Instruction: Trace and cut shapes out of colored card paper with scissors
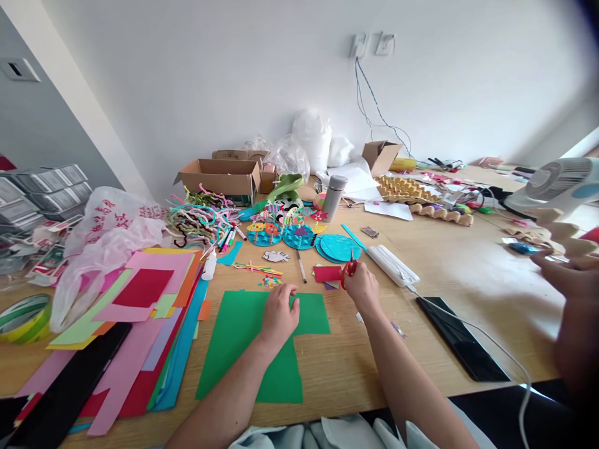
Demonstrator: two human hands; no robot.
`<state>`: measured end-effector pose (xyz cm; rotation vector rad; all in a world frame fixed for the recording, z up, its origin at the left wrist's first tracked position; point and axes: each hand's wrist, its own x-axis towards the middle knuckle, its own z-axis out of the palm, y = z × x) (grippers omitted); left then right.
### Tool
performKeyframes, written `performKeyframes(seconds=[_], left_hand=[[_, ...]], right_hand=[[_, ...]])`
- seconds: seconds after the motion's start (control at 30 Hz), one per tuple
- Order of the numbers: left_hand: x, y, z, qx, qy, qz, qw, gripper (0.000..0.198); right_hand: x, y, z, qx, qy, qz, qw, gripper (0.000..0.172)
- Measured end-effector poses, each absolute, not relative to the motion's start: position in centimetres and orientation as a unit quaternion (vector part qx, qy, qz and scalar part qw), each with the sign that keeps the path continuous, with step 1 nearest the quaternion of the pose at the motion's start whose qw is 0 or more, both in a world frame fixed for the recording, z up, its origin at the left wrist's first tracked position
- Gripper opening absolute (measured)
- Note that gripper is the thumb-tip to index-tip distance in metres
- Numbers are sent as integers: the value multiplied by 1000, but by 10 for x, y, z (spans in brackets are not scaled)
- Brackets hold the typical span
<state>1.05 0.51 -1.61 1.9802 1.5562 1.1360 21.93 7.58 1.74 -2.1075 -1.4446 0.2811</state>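
Observation:
My right hand (pixel 364 288) is closed around red-handled scissors (pixel 349 272), their tips pointing away from me. Just left of it lie small red, green and purple paper pieces (pixel 327 273). Over the upper part of a green sheet (pixel 238 340) is my left hand (pixel 281 312), loosely bent with the thumb apart and nothing visible in it. The sheet has a notch cut from its lower right side. Beyond my hands are blue discs (pixel 337 247) and small decorated paper fish (pixel 267 232). A brush (pixel 301 267) lies nearby.
Stacked coloured sheets (pixel 143 287) cover the left side, with a black phone-like slab on them. Pipe cleaners (pixel 199 221), a cardboard box (pixel 222 181) and a grey bottle (pixel 335 198) stand behind. On the right are a power strip (pixel 392 265), a phone (pixel 461 340) and another person's hand (pixel 568 287) holding egg-carton card.

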Motion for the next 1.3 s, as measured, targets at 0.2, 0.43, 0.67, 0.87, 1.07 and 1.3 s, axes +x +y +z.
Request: performKeyframes(seconds=[0.2, 0.43, 0.67, 0.87, 1.07, 1.3], left_hand=[[12, -1, -9, 764, 559, 299, 122, 21], [13, -1, -8, 777, 568, 252, 104, 12], [15, -7, -4, 789, 579, 187, 89, 10], [18, -11, 13, 788, 591, 135, 105, 13], [5, -40, 36, 815, 556, 122, 110, 14], [-8, -90, 26, 793, 580, 125, 140, 14]], right_hand=[[216, 37, 22, -735, -630, 79, 236, 8], [203, -24, -6, -609, -748, 117, 237, 15], [206, -24, -14, -604, -743, 94, 271, 9], [202, 11, 5, -574, -790, 122, 178, 10], [193, 30, 8, -543, -824, 113, 113, 9], [186, 28, 9, -526, -843, 93, 61, 15]])
